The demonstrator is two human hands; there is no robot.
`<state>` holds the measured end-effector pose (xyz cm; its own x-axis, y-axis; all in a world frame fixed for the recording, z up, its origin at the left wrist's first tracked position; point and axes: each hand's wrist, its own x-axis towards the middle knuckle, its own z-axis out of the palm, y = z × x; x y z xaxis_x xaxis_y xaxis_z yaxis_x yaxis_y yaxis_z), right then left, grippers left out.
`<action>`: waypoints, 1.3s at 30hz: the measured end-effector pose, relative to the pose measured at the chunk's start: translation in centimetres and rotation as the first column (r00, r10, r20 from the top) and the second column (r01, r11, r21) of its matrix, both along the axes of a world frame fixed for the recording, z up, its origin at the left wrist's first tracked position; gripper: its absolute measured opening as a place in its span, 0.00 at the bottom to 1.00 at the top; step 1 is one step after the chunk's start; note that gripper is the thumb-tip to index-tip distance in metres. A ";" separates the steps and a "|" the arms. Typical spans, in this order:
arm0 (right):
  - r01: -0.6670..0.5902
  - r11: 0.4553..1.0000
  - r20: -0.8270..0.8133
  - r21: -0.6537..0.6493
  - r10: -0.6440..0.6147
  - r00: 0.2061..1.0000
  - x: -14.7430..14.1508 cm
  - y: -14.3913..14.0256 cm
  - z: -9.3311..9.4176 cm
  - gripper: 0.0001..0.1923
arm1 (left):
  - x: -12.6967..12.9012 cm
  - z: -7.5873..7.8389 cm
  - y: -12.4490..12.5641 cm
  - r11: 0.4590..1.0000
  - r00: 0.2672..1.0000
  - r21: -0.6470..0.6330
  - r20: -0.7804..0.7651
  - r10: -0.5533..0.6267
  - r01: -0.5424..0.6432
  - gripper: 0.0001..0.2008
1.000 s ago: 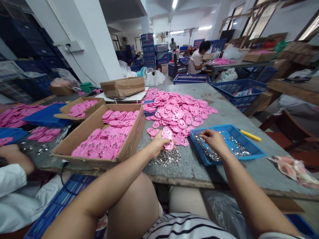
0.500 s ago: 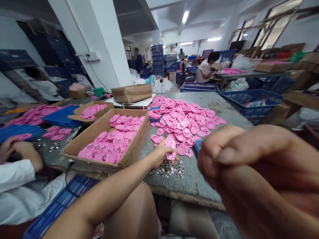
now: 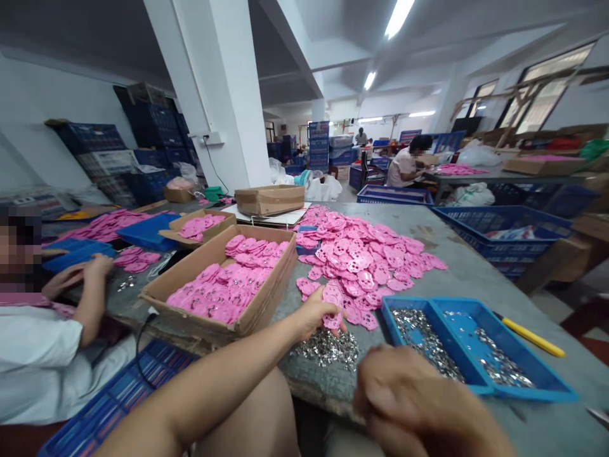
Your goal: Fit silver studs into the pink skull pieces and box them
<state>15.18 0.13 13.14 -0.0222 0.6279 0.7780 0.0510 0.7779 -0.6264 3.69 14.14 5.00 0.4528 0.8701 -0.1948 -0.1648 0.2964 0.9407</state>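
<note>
My left hand (image 3: 314, 315) grips a flat pink plastic piece (image 3: 332, 299) at the near edge of a big heap of pink pieces (image 3: 366, 257). Just below it lies a small pile of silver metal bits (image 3: 328, 348). My right hand (image 3: 404, 397) is blurred and close to the camera, fingers curled; I cannot tell if it holds anything. It hovers near the front left of a blue tray (image 3: 547, 381) scattered with silver metal bits.
A cardboard box (image 3: 264, 301) of pink pieces stands left of my hand. A yellow pen (image 3: 530, 336) lies right of the tray. A person in white (image 3: 42, 343) works at my left; others sit at a far table (image 3: 409, 165). Blue crates stand around.
My right hand left the blue tray, rose close to the camera and has dropped lower again. The view tilted upward. My left hand kept hold of the pink piece.
</note>
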 end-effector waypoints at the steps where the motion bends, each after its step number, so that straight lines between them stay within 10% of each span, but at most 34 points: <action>1: 0.074 0.997 -0.014 0.008 -0.074 0.997 0.0 0.3 -0.7 0.06 | 0.0 0.1 0.0 1.000 1.000 0.013 0.014 0.011 -0.012 0.22; 13: 0.328 0.916 0.109 -0.231 -0.310 0.944 6.7 3.6 -5.8 0.09 | 1.4 2.7 -1.9 0.996 0.991 0.061 -0.116 -0.059 0.067 0.13; 23: 0.167 0.865 -0.078 -0.473 -0.229 0.970 7.0 2.8 -5.9 0.17 | 0.8 6.7 -7.4 0.992 0.971 0.100 -0.232 -0.058 0.083 0.12; 29: 0.059 0.863 -0.147 -0.501 -0.153 0.977 6.2 2.4 -5.3 0.14 | 2.0 6.7 -9.8 0.985 0.985 0.163 -0.146 0.090 -0.066 0.15; 39: 0.230 0.891 0.017 -0.391 -0.243 0.970 5.7 2.1 -4.8 0.10 | 3.2 5.5 -9.9 0.960 0.983 0.221 -0.033 0.182 -0.171 0.20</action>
<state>20.84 2.26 8.34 0.1850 0.8628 0.4704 0.1781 0.4413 -0.8795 6.88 4.24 10.55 0.2824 0.9592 -0.0125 -0.1452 0.0556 0.9878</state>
